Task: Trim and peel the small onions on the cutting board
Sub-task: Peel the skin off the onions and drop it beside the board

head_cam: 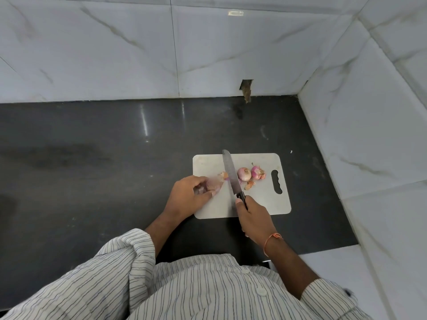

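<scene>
We are holding an onion (213, 186) in the curled fingers of our left hand (188, 197), at the left edge of the cutting board (261, 204). Our right hand (253, 218) is gripping the knife (231, 174), its blade lying across the board. Two more onions (245, 173) are sitting near the board's handle hole, with bits of peel (250, 184) beside them.

Countertop (92, 139) dark, glossy – cutting board (261, 199) matt plastic – knife (231, 172) metal.
</scene>
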`<state>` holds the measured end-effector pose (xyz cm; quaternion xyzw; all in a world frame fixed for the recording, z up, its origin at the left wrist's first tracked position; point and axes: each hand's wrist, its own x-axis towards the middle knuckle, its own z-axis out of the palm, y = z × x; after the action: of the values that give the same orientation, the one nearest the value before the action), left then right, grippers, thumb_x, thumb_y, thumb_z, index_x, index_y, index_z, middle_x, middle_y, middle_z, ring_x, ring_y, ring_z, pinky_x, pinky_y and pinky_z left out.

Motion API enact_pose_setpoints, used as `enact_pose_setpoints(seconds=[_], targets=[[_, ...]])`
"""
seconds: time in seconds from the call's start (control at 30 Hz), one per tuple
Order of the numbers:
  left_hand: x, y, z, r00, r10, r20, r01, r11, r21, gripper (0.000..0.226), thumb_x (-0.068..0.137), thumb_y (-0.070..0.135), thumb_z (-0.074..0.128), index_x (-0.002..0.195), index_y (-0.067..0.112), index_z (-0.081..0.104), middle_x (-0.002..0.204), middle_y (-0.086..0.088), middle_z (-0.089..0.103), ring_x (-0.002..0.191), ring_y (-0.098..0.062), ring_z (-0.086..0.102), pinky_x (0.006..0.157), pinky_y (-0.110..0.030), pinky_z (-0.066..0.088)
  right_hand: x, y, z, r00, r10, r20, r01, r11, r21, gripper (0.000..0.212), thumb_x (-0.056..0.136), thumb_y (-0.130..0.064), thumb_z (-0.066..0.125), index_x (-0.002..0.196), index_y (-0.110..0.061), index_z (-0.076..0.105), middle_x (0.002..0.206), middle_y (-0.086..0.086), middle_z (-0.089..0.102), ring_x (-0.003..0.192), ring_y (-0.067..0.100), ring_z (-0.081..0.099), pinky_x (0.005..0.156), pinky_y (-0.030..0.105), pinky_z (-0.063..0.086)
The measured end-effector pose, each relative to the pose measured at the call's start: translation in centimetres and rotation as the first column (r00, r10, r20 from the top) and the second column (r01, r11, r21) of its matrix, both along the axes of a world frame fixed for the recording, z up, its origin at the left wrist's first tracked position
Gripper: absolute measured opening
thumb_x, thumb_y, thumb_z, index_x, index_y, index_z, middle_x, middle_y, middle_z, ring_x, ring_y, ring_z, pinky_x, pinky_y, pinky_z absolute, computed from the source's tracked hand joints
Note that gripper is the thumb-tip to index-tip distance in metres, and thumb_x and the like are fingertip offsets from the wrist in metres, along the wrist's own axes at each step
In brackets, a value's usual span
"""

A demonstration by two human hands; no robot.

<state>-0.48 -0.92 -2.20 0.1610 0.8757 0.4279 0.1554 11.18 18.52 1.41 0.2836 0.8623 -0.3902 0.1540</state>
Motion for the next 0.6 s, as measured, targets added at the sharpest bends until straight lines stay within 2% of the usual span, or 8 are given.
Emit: enact_pose_setpoints(seconds=[0.1,0.23,0.37,0.43,0.47,0.53,0.6], targets=[[0.4,-0.5,0.4,1.000,-0.006,0.028,0.003,0.996,0.093,0.034,0.085,0.046,0.089,0.114,0.031,0.081,0.102,0.019,0.077,0.094,-0.003,0.072,0.083,-0.020,0.058,-0.3,0.2,-0.4,0.999,0.051,0.018,-0.052,0.996,0.068,0.035,0.110,-0.046,0.042,0.095,-0.019,0.057,0.089,-0.002,0.065,0.085,0.019,0.063,0.086,0.047,0.056],[1.0,-0.7,1.7,0.998,-0.010,0.068,-0.003,0.985,0.174,0.033,0.082,0.037,0.093,0.112,0.032,0.081,0.103,0.023,0.077,0.098,0.002,0.072,0.082,-0.011,0.055,-0.8,0.8,-0.2,0.994,0.093,0.061,-0.104,0.971,0.215,0.023,0.106,-0.043,0.050,0.108,-0.020,0.050,0.096,-0.001,0.067,0.088,0.024,0.067,0.081,0.042,0.057],[1.2,-0.5,3.3,0.994,-0.025,0.108,-0.001,0.972,0.236,0.031,0.082,0.036,0.093,0.105,0.047,0.074,0.099,0.028,0.078,0.097,0.005,0.073,0.080,-0.009,0.054,-1.3,1.3,0.7,0.970,0.194,0.146,-0.238,0.879,0.413,0.045,0.098,-0.045,0.059,0.132,-0.016,0.047,0.125,0.007,0.061,0.109,0.032,0.064,0.088,0.044,0.055],[1.3,-0.2,4.1,0.992,-0.049,0.118,0.017,0.965,0.261,0.031,0.083,0.035,0.093,0.101,0.049,0.073,0.100,0.029,0.077,0.095,0.004,0.073,0.078,-0.009,0.054,-1.4,1.2,1.3,0.973,0.230,0.030,-0.218,0.868,0.446,0.054,0.097,-0.045,0.062,0.141,-0.017,0.048,0.134,0.004,0.056,0.115,0.028,0.060,0.093,0.040,0.055],[1.3,0.0,4.3,0.991,-0.061,0.121,0.027,0.963,0.267,0.030,0.083,0.035,0.093,0.102,0.049,0.074,0.100,0.028,0.078,0.095,0.004,0.074,0.078,-0.010,0.054,-1.5,1.1,1.7,0.967,0.242,-0.080,-0.192,0.898,0.396,0.054,0.097,-0.043,0.066,0.142,-0.019,0.050,0.136,0.000,0.056,0.116,0.023,0.059,0.096,0.035,0.053],[1.4,0.2,4.6,0.988,-0.079,0.132,0.039,0.959,0.281,0.027,0.085,0.037,0.092,0.107,0.042,0.078,0.100,0.023,0.080,0.094,0.000,0.075,0.079,-0.015,0.057,-1.8,0.6,2.8,0.946,0.192,-0.260,-0.161,0.978,0.135,0.052,0.096,-0.035,0.072,0.144,-0.023,0.053,0.137,-0.010,0.060,0.114,0.012,0.062,0.099,0.027,0.052],[1.4,0.3,4.8,0.986,-0.084,0.141,0.037,0.952,0.305,0.027,0.087,0.037,0.089,0.113,0.034,0.080,0.101,0.019,0.081,0.095,-0.003,0.076,0.082,-0.021,0.060,-2.0,0.2,3.7,0.947,0.103,-0.304,-0.154,0.977,-0.149,0.049,0.098,-0.031,0.073,0.143,-0.029,0.056,0.132,-0.016,0.066,0.109,0.006,0.067,0.100,0.031,0.058]])
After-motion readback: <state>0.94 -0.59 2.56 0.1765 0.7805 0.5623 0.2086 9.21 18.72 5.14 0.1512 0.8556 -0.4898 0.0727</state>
